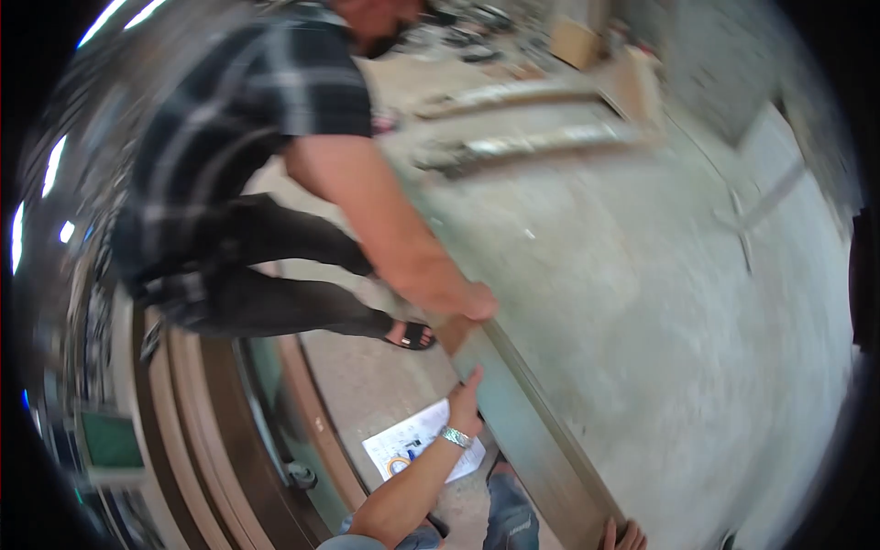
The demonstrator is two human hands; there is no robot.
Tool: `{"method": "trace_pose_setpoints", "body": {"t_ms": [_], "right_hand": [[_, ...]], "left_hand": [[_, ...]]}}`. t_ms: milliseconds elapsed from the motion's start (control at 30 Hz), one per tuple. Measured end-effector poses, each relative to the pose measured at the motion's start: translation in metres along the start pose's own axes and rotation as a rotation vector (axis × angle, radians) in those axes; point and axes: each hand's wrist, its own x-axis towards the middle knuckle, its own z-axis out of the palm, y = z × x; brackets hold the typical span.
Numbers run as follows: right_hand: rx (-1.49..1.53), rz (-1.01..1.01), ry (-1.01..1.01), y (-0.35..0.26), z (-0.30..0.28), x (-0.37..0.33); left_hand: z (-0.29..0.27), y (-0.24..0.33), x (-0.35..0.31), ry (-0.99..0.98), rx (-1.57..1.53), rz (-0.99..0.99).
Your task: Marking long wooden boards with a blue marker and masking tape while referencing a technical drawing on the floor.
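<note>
We are holding the long panel (541, 422) over the floor (678, 321), and a co-worker's hand (478, 301) is touching its far end. Our left hand (466, 403) is clamping its left long edge; our right hand (625, 534) is showing fingers at the near right corner, but the view is cutting it off, so we cannot tell its closure. A paper sheet (380, 445) is lying on the floor, left of the panel. We are risking a twist if both ends are moving unevenly; a slipping grip could be dropping an edge onto the co-worker's open sandal (419, 337) or our jeans (511, 513).
</note>
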Motion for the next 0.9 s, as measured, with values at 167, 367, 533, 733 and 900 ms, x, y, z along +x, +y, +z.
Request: {"method": "trace_pose_setpoints", "body": {"t_ms": [167,367,533,733,900], "right_hand": [[0.56,0.289,-0.273,0.033,-0.115,-0.026],[0.348,0.366,-0.505,-0.046,-0.218,0.009],[0.169,0.161,-0.222,-0.041,-0.19,0.055],[0.706,0.202,-0.415,-0.047,-0.192,0.136],[0.377,-0.096,0.078,-0.085,-0.25,0.201]], "left_hand": [[0.048,0.081,-0.076,-0.05,-0.049,0.052],[0.048,0.157,-0.102,0.192,0.261,0.466],[-0.001,0.152,-0.192,-0.157,0.571,0.504],[-0.281,0.024,-0.267,0.008,1.346,0.808],[-0.444,-0.064,-0.397,0.554,0.778,-0.063]]}}
